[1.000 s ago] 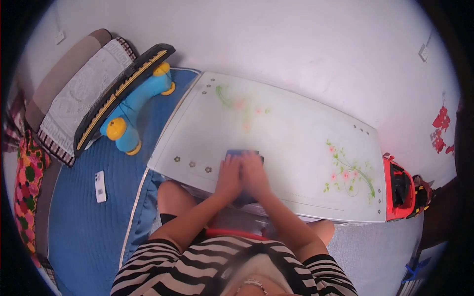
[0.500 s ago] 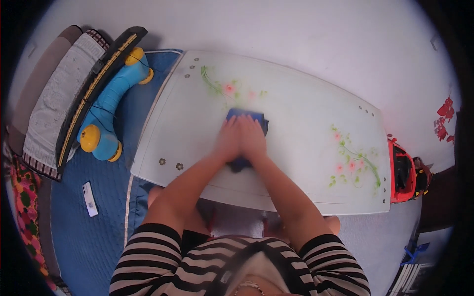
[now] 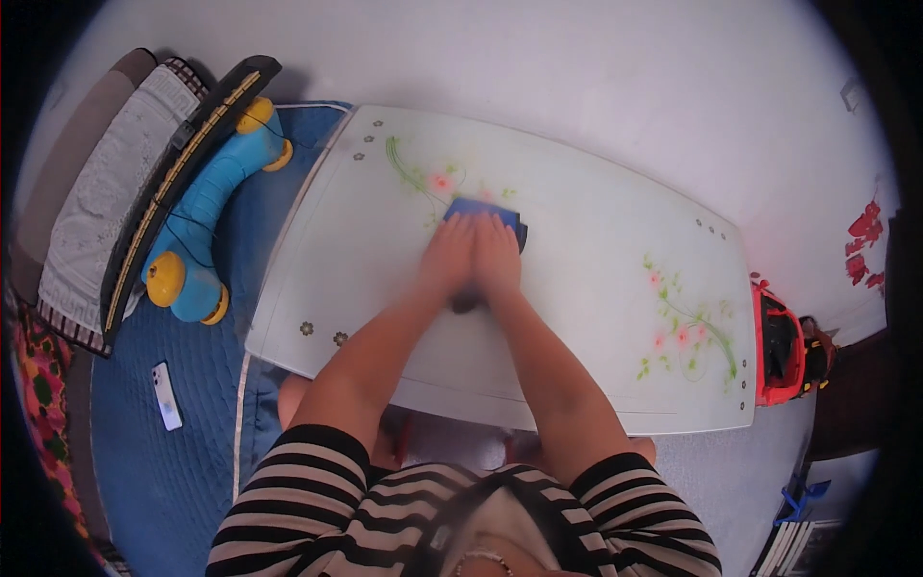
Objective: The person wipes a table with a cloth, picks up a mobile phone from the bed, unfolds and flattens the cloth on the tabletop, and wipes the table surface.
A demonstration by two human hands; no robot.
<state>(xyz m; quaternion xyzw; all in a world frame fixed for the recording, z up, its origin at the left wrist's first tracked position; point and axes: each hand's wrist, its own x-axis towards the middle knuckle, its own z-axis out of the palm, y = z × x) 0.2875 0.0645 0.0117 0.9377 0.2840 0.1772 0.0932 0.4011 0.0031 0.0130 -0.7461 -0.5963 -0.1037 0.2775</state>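
A dark blue folded cloth [image 3: 488, 209] lies on the pale glass tabletop [image 3: 577, 250], left of its middle. My left hand [image 3: 448, 252] and my right hand [image 3: 496, 252] rest side by side on the cloth, palms down and touching along their inner edges. The fingers lie flat and point away from me. Most of the cloth is hidden under them. Its far edge shows past my fingertips, and a dark end pokes out between my wrists. Both arms reach straight forward from striped sleeves.
Left of the table, a blue quilted cover [image 3: 144, 452] bears a phone [image 3: 166, 395], a blue toy with yellow ends [image 3: 207, 197] and a long black bar [image 3: 183, 183]. A red toy car [image 3: 777, 341] stands by the table's right edge. A white wall [image 3: 538, 58] rises behind.
Both hands have slid a little farther away from me across the tabletop, and the cloth has moved with them. The whole view has shifted slightly.
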